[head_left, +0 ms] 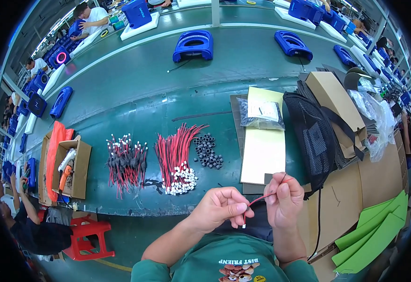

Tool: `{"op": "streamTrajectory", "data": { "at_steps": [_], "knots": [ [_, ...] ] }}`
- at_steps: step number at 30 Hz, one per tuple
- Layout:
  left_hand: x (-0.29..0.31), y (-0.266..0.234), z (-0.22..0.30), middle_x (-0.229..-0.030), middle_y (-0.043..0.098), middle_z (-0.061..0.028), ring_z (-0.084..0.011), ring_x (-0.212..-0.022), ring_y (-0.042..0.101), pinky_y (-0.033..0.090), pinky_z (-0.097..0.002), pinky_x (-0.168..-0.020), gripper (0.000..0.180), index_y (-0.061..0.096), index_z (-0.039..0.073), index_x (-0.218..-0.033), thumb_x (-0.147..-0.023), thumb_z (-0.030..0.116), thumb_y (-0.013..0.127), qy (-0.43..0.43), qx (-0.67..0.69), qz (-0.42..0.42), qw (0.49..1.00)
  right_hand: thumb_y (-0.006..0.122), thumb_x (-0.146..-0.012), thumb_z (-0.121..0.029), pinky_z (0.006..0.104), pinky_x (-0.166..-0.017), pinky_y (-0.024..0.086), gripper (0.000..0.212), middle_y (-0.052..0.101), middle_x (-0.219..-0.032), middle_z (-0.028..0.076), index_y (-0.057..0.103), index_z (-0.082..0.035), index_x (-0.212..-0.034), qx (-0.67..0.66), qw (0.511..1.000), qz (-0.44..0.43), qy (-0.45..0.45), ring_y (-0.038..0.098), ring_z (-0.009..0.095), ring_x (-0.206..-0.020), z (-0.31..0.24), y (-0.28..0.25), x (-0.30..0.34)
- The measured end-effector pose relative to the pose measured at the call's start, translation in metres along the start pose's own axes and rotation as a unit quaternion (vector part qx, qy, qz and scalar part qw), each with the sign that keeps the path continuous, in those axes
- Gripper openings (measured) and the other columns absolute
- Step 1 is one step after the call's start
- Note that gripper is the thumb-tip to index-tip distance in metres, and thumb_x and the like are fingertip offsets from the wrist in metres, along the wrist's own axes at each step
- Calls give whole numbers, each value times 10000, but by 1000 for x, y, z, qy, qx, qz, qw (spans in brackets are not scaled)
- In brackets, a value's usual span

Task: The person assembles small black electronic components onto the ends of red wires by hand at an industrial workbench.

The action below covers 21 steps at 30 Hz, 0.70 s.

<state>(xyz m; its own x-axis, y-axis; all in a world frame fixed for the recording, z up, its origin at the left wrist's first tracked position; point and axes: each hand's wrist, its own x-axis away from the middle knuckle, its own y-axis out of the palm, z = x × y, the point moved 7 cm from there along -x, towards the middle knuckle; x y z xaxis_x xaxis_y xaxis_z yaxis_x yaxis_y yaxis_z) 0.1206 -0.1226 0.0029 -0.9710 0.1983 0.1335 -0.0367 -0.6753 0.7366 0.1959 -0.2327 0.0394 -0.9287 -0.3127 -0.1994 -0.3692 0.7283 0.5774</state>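
Just past the table's near edge, in front of my body, a thin red wire lead [258,199] stretches between my hands. My left hand [220,207] pinches it close to a small white connector, which hangs below the fingers. The other end sits in my right hand [284,201], its fingers closed and raised; a thin dark strand shows above them. On the table lies a fanned pile of red and black wire leads [171,152] with white connectors bunched at its near end. Beside it are loose dark grey rings [207,149]. Further left is a bundle of leads with dark lumps [126,162] around their middles.
At left, a cardboard box [82,175] holds an orange-and-white glue gun [66,174]. A pale yellow board [263,155] bears a bag of dark parts [262,115]. A black mesh bag [312,136] and cardboard stand right. Blue housings [193,45] sit beyond; co-workers flank the line.
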Motion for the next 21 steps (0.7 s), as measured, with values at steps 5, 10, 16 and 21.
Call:
{"op": "streamTrajectory", "data": {
  "at_steps": [5, 10, 16, 21],
  "knots": [
    [-2, -12, -1, -794, 629, -177, -139, -596, 627, 525, -225, -527, 67, 545, -11, -865, -846, 53, 537, 11, 85, 65, 994, 633, -760, -35, 190, -458, 393, 145, 586, -686, 83, 634, 48, -878, 155, 983, -93, -28, 508, 88, -522, -16, 2, 4],
    [-1, -15, -2, -799, 633, -145, -125, -618, 624, 527, -221, -542, 82, 549, 3, -868, -853, 84, 541, 30, 88, 82, 992, 687, -672, 13, 195, -479, 428, 123, 584, -678, 51, 666, -21, -788, 349, 913, -201, -68, 551, 91, -555, -19, 22, 5],
    [-3, -17, -3, -785, 632, -132, -129, -624, 624, 530, -233, -553, 79, 544, 14, -833, -846, 92, 555, 68, 80, 84, 991, 717, -632, -36, 215, -423, 414, 109, 546, -644, 34, 646, -56, -711, 480, 860, -162, -65, 544, 112, -522, -20, 31, 11],
    [-1, -18, -1, -785, 632, -129, -128, -628, 617, 526, -231, -563, 53, 555, 9, -820, -825, 57, 576, 110, 34, 121, 986, 722, -598, -39, 228, -426, 417, 131, 537, -644, 29, 629, -65, -686, 548, 793, -179, -197, 532, 131, -510, -25, 42, 18]
  ]
}}
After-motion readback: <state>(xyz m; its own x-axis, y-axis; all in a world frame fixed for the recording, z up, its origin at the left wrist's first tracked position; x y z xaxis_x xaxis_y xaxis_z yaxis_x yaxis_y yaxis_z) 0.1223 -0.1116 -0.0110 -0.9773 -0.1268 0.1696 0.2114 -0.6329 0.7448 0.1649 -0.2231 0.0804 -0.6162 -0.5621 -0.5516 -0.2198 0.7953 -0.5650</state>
